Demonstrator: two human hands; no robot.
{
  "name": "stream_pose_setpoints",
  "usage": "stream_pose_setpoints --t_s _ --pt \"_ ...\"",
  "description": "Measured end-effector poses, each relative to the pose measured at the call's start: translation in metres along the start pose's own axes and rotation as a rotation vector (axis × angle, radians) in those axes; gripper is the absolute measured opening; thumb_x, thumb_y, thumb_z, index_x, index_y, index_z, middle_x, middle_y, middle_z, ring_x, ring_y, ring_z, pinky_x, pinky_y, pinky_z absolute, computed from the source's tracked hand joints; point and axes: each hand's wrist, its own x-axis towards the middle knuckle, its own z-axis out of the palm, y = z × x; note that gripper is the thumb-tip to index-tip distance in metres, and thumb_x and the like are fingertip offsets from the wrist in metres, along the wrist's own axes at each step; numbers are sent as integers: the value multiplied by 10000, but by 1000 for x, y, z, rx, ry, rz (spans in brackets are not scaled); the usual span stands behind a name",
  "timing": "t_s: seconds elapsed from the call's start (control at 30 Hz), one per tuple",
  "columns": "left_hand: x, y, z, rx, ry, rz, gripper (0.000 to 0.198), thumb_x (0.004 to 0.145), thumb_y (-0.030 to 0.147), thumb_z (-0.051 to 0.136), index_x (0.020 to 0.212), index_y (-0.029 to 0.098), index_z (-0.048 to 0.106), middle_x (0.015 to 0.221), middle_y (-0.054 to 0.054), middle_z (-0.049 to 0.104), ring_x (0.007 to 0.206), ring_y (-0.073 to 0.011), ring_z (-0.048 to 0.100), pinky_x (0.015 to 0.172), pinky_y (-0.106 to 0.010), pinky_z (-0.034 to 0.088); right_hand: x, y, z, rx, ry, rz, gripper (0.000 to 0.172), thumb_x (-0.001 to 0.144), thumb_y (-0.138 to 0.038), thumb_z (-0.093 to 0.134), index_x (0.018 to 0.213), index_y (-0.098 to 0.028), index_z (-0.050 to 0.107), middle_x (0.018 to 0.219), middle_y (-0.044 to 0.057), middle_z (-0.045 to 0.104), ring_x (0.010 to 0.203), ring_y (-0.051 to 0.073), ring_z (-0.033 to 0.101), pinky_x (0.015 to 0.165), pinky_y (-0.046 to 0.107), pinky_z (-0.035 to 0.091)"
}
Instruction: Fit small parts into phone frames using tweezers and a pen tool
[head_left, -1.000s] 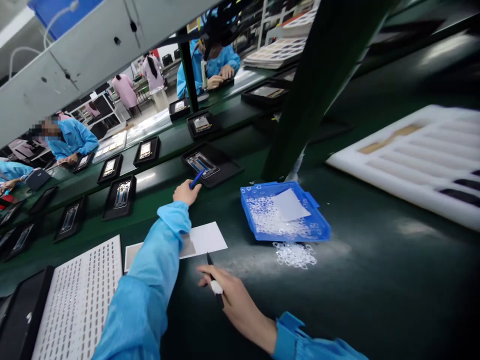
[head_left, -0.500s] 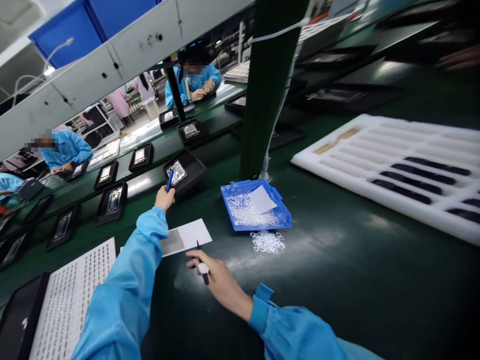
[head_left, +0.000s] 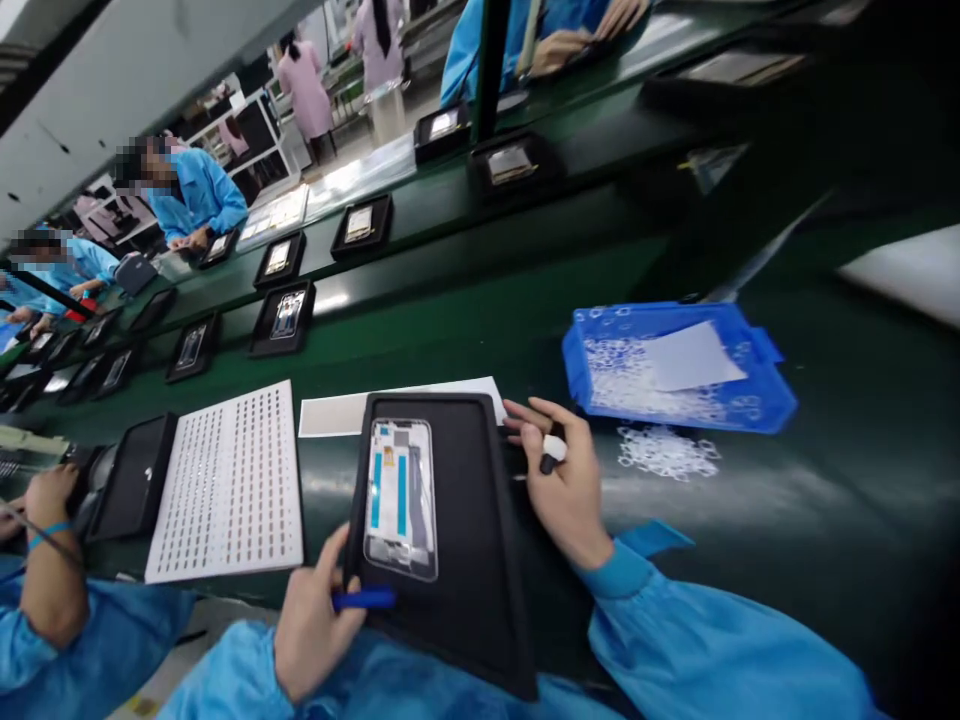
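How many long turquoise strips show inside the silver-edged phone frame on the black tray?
2: one turquoise strip near the left edge of the phone frame, another near its middle; none seem hidden.

black tray (head_left: 469,500): flat-bottomed | phone frame (head_left: 388,505): inside, left side, blue strips (head_left: 402,497)

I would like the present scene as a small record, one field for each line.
Left hand: holds the left edge of the black tray, with a blue tool in its grasp
In tray: phone-like frame, on the left side
Right hand: holds a dark-and-white tool, beside the tray
Behind tray: white sheet, partly hidden
Right of tray: blue bin of small white pieces, loose pile in front
Left of tray: perforated white board
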Motion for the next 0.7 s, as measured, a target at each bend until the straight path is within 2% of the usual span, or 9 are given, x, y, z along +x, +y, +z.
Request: stream_pose_setpoints --t_s 0.07,0.13,0.23,0.3,0.37,0.43,0.53,0.63,0.7 --pt "-20 -6 20 63 -83 -26 633 834 194 453 1457 201 340 555 60 574 506 -163 597 511 -246 403 -3 0 0 -76 -92 2 326 929 -417 516 1183 -213 513 1127 118 689 998 229 669 864 434 528" --pt "-28 -8 31 151 -148 -24 656 837 225 506 1466 197 320 619 46 618 559 -177 638 549 -256 453 -5 0 0 -165 -197 -11 329 896 -398 559 1172 -219 542 1122 104 693 1050 245 649 911 454 500" --pt "-25 -3 27 315 -115 52 668 843 292 593 1456 219 340 880 -24 684 685 -196 687 611 -275 524 -6 2 -2 -249 -278 -42 334 856 -380 605 1150 -223 575 1144 90 684 1095 260 622 947 468 471" --pt "-16 5 19 407 -100 185 609 865 311 606 1429 255 382 1112 -71 656 759 -199 702 632 -278 553 -6 4 -3 -271 -290 -45 335 851 -368 603 1151 -223 581 1158 85 676 1104 259 613 945 459 470" --pt "-4 15 14 472 -138 355 481 907 285 569 1371 262 446 1238 -80 609 767 -185 706 617 -271 565 -6 6 -3 -287 -310 -50 324 850 -360 590 1143 -223 588 1148 80 678 1109 261 608 947 454 466" --pt "6 27 14 519 -181 500 346 942 239 510 1288 227 507 1207 -75 622 720 -166 701 573 -262 561 -6 6 -4 -305 -325 -64 312 849 -366 575 1127 -227 597 1121 77 688 1102 269 609 945 458 461" --pt "15 42 25 552 -205 653 226 972 230 454 1170 183 553 1054 -59 653 639 -138 674 498 -242 525 -5 7 -4 -337 -330 -82 309 845 -378 565 1115 -233 605 1088 92 700 1082 283 618 919 445 466" --pt "16 51 36 524 -213 712 211 981 280 451 1139 190 558 1044 -31 644 605 -109 645 427 -237 477 -2 7 -1 -375 -366 -95 307 838 -390 560 1104 -244 604 1078 104 706 1057 287 633 884 427 481" --pt "16 53 38 406 -182 708 280 969 383 476 1169 206 562 1073 -17 641 635 -107 644 404 -243 456 0 7 3 -415 -392 -124 316 830 -408 541 1098 -253 602 1062 92 713 1033 289 645 840 416 503"
